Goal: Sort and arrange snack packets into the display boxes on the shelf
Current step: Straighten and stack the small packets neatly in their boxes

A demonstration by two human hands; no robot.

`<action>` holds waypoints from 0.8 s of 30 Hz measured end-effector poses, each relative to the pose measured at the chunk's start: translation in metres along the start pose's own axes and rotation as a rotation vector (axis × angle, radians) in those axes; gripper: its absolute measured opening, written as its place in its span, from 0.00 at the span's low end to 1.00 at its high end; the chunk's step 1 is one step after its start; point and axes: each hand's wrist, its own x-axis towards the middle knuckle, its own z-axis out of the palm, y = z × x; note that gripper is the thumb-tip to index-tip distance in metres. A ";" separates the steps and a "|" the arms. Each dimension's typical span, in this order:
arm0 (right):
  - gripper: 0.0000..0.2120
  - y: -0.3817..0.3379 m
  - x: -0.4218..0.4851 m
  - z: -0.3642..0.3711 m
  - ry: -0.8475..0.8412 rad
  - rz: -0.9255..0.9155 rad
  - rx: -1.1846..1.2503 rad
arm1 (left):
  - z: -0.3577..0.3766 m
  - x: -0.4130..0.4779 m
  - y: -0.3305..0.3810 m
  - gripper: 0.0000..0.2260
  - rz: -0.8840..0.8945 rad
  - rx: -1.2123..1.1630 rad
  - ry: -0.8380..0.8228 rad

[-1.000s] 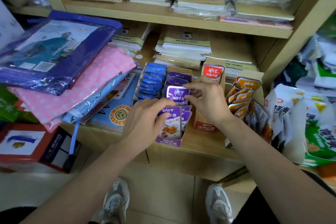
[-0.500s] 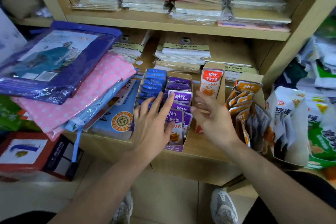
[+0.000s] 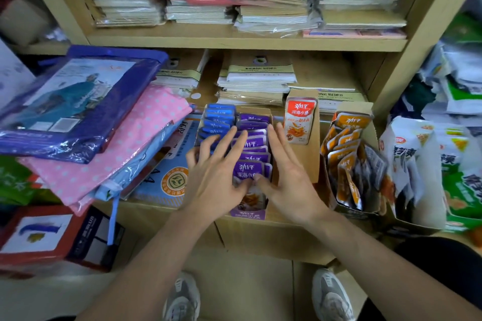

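Purple box: packed with purple packets.
My left hand, right hand: fingers spread over them.
Neighbours: blue packets left, red packet right.

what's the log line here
left hand open | right hand open | flanking purple packets | red packet upright in kraft box

even indoor light | soft shadows | edges warped, blurred

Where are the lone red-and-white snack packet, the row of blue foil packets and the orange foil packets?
Lone red-and-white snack packet (image 3: 300,122): head view, middle of its front.
Row of blue foil packets (image 3: 218,120): head view, a middle packet's top edge.
Orange foil packets (image 3: 352,122): head view, rearmost packet's front.
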 end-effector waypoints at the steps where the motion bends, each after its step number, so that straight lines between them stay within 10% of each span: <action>1: 0.44 0.001 0.004 -0.002 -0.022 -0.011 -0.077 | 0.000 0.002 -0.001 0.38 0.009 0.000 -0.001; 10: 0.45 0.008 0.029 -0.019 -0.089 -0.041 -0.376 | 0.001 0.004 0.000 0.43 -0.013 0.026 -0.033; 15: 0.41 0.003 0.027 -0.030 -0.041 0.088 0.066 | -0.003 0.006 -0.004 0.46 0.001 -0.018 -0.052; 24: 0.30 0.012 0.012 -0.016 -0.011 0.032 -0.089 | 0.003 0.006 -0.003 0.46 -0.029 -0.128 -0.032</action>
